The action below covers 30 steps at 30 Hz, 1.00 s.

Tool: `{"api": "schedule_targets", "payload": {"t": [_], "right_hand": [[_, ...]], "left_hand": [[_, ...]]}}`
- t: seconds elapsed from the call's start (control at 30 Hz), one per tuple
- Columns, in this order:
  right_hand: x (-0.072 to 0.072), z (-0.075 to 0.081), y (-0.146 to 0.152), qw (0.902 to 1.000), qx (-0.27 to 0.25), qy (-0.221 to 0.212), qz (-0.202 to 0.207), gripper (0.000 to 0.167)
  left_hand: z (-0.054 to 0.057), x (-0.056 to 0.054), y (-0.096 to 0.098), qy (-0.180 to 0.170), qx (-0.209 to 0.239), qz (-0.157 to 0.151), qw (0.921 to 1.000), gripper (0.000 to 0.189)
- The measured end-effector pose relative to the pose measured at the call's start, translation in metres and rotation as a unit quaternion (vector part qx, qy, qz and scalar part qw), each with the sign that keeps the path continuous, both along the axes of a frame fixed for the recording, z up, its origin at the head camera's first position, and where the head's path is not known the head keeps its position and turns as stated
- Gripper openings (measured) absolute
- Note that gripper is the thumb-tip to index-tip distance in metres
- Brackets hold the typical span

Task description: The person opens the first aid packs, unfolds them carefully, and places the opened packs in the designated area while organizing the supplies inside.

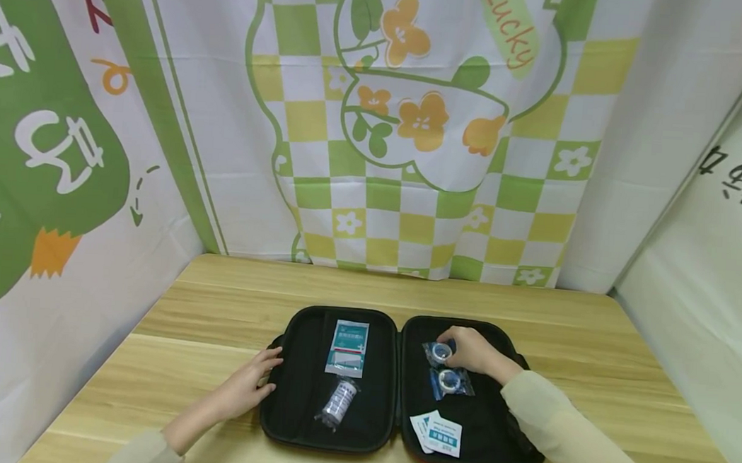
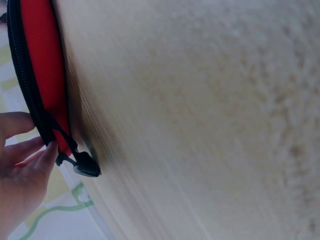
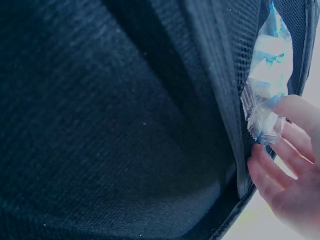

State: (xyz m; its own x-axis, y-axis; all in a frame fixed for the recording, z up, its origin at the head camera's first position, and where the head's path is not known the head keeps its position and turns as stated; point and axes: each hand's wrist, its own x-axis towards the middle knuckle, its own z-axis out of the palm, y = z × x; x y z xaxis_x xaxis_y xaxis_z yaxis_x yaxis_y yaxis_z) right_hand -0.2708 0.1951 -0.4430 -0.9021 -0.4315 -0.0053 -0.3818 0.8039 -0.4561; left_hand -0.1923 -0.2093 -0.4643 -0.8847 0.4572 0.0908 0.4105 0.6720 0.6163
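A black-lined zip case (image 1: 295, 425) with a red outer shell lies spread flat on the wooden table. At its left edge is my left hand (image 1: 249, 387), its fairly straight fingers touching the zippered rim beside a black buckle (image 2: 86, 165). My right hand (image 1: 471, 349) pinches a small tape roll (image 1: 440, 352) in clear wrapping, in the upper part of the right half. Just below it sits a second wrapped tape roll (image 1: 449, 382). In the right wrist view, thumb and fingers are at the crinkled wrapper (image 3: 267, 107).
The left half holds a teal-and-white dressing packet (image 1: 347, 347) and a wrapped bandage roll (image 1: 338, 403). Small white-and-teal sachets (image 1: 443, 435) lie overlapping at the right half's lower left. Patterned curtains (image 1: 410, 213) hang behind the table (image 1: 214, 300) and on both sides.
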Motion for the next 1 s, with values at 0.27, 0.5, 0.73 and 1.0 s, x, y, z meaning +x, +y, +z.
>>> {"api": "schedule_targets", "payload": {"t": [0.27, 0.5, 0.73, 1.0], "right_hand": [[0.001, 0.006, 0.012, 0.9979, -0.036, 0.052, -0.014, 0.03], [0.002, 0.014, 0.032, 0.9944, -0.05, 0.092, -0.016, 0.031], [0.005, 0.018, 0.053, 0.9917, -0.044, 0.12, -0.016, 0.03], [0.008, 0.02, 0.068, 0.9916, -0.001, 0.128, -0.017, 0.029]], "left_hand": [[0.001, 0.0, 0.0, -0.003, -0.005, 0.003, 1.0, 0.043], [0.001, 0.0, 0.0, 0.0, 0.0, 0.003, 1.0, 0.043], [0.001, -0.001, -0.001, -0.004, -0.002, -0.003, 1.0, 0.043], [-0.001, -0.002, -0.002, -0.008, -0.009, -0.005, 0.9999, 0.043]]}}
